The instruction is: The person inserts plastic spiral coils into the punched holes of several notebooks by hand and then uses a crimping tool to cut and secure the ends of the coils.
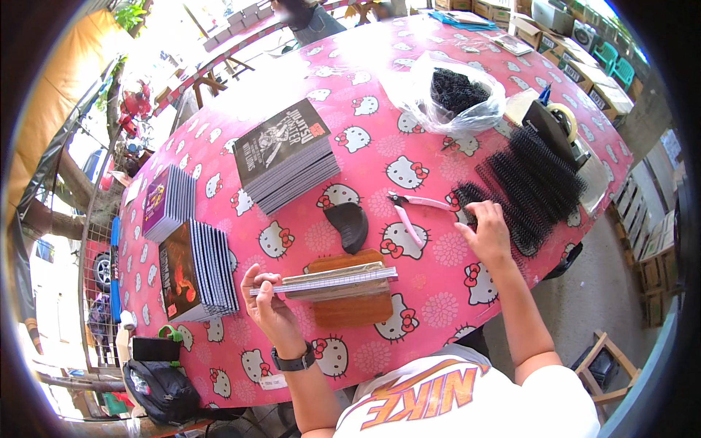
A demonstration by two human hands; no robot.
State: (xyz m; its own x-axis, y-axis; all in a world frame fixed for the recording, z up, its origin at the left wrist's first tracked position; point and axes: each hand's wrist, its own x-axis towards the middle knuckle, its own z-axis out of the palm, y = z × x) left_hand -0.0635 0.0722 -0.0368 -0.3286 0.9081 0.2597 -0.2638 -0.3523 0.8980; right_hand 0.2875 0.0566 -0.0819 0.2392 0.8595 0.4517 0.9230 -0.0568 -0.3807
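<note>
Carefully, from my remote seat, I take the centre of view as the clock's hub and watch the paper sheaf, edge-up over the brown wooden board at six o'clock. At half past seven the left hand pinches the sheaf's left end, thumb and fingers nearly closed on it. Its right end has no hand on it, so a loosened pinch or a twist of the wrist could let the pages fan out, tip over or slip out of line. At three o'clock the right hand has its fingers part-curled over the near end of the black spiral coils; I cannot tell whether it grips one. Those coils lie heaped together, so I judge that a hasty pull could snag neighbours, drag several along or bend one. The pink-handled wire cutters lie just left of that hand, jaws toward ten o'clock, where a coil swept straight across could catch on them or knock them into the black curved block. The bound book stack at half past ten seems safely apart.
</note>
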